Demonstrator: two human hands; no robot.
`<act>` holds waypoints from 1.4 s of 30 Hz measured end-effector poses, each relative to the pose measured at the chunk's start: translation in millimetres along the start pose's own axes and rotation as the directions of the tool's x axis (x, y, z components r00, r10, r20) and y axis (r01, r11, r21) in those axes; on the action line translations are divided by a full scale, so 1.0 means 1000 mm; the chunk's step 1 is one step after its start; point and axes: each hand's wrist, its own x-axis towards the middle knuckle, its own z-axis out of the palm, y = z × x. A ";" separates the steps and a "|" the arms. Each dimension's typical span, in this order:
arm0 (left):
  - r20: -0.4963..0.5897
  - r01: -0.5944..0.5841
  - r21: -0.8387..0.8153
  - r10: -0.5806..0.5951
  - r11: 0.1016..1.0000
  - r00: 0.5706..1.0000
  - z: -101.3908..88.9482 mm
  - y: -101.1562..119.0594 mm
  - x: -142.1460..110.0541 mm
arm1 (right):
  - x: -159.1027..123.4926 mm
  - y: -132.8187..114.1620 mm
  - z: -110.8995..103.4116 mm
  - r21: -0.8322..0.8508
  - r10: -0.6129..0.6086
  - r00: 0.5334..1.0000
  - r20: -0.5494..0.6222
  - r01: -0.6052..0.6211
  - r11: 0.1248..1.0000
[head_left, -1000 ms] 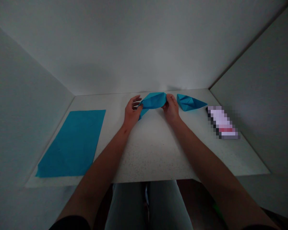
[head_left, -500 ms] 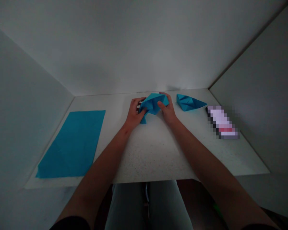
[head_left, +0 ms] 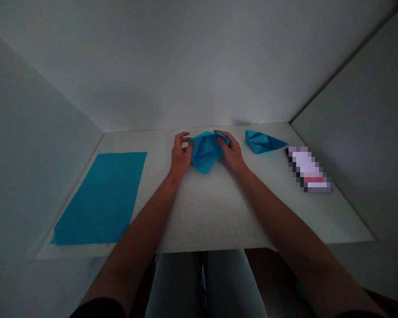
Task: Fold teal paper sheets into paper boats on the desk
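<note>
Between my two hands is a folded sheet of blue paper, its creased front facing me and a pointed corner hanging down. My left hand pinches its left edge, with the thumb on the near side and some fingers raised behind. The right edge is gripped by my right hand, thumb in front and fingers over the top. To the right of my right hand, a folded blue paper boat lies on the white table.
Flat blue paper lies at the left of the table, its near left corner bent. At the right lies a phone, blurred by pixels. White walls enclose the back and both sides.
The held paper has been turned and opened out, with its point now hanging at the middle. My left hand has shifted slightly left, and its grip is now at the paper's upper left edge.
</note>
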 end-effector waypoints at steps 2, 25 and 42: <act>0.036 -0.073 -0.021 0.074 0.997 0.997 0.001 0.004 -0.003 | -0.001 -0.003 0.001 0.008 -0.011 1.000 0.006 0.011 1.000; 0.115 -0.294 0.129 0.280 0.947 0.953 -0.002 0.015 -0.007 | -0.008 -0.005 0.003 0.060 0.024 0.976 0.216 -0.038 0.997; 0.030 -0.432 0.128 0.432 0.893 0.901 -0.005 0.024 -0.004 | -0.009 0.003 0.001 -0.154 -0.096 0.988 0.119 0.114 0.981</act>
